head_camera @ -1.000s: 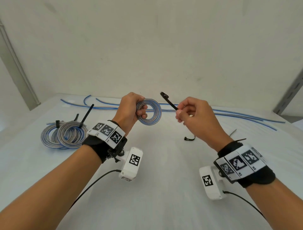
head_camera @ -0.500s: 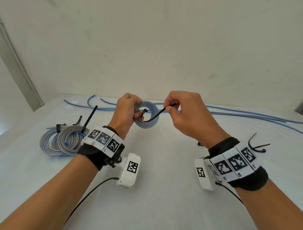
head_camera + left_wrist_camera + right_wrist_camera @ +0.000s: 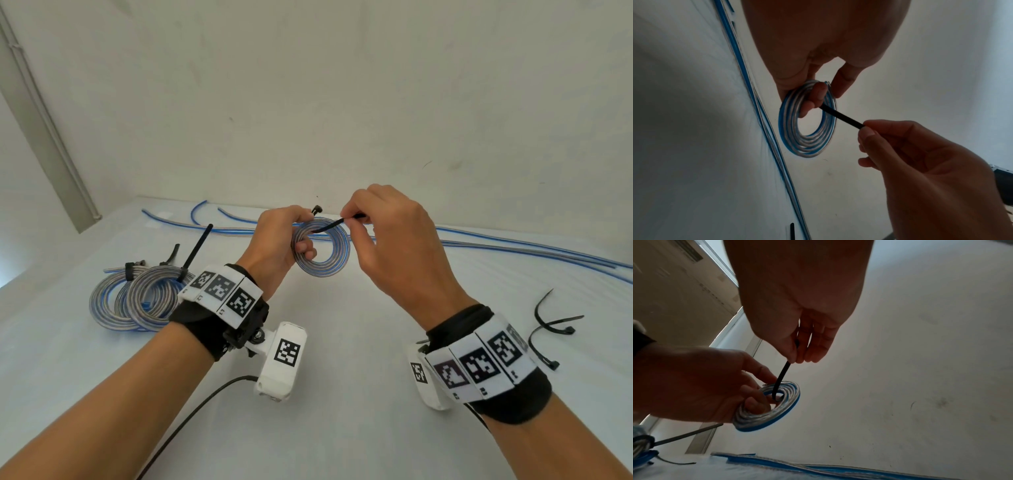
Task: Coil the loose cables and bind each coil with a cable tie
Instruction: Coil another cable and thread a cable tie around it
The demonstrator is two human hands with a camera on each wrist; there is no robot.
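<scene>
White table (image 3: 342, 342), two bound coils (image 3: 137, 301), two spare ties (image 3: 548, 329)

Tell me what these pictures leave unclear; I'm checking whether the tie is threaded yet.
- Cable tie tail end: all views, hidden in the right hand grip.
- Tie path behind the coil: head view, covered by left hand fingers.
- Tie head: too small to show whether it is threaded.
</scene>
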